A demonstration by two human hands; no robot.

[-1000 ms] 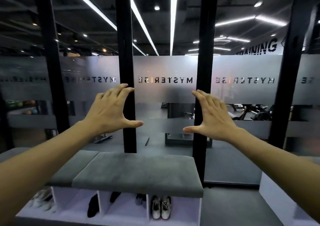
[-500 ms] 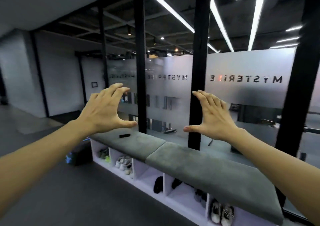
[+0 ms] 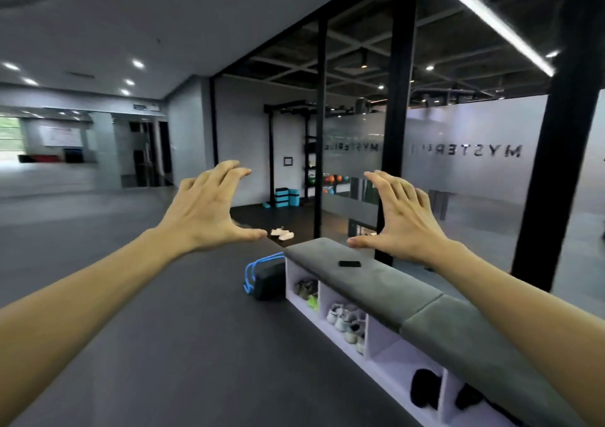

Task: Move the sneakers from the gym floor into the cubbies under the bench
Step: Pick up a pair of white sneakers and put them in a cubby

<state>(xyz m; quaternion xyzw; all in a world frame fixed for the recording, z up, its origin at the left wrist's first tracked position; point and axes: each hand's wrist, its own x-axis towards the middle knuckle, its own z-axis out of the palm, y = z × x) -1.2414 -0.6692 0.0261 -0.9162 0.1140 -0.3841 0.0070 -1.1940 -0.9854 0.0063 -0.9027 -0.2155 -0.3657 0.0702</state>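
Along the glass wall on my right, I note the grey padded surface (image 3: 370, 274) with white cubbies (image 3: 381, 340) beneath; several hold shoes, and one stands bare. A dark bag with blue handles (image 3: 266, 277) sits on the floor against its far end. Both arms are raised: left hand (image 3: 204, 212) and right hand (image 3: 404, 220), fingers spread wide, holding nothing. A pale pair of sneakers (image 3: 282, 233) lies on the dark floor beyond the bench end. A small black object (image 3: 349, 264) rests on the padding.
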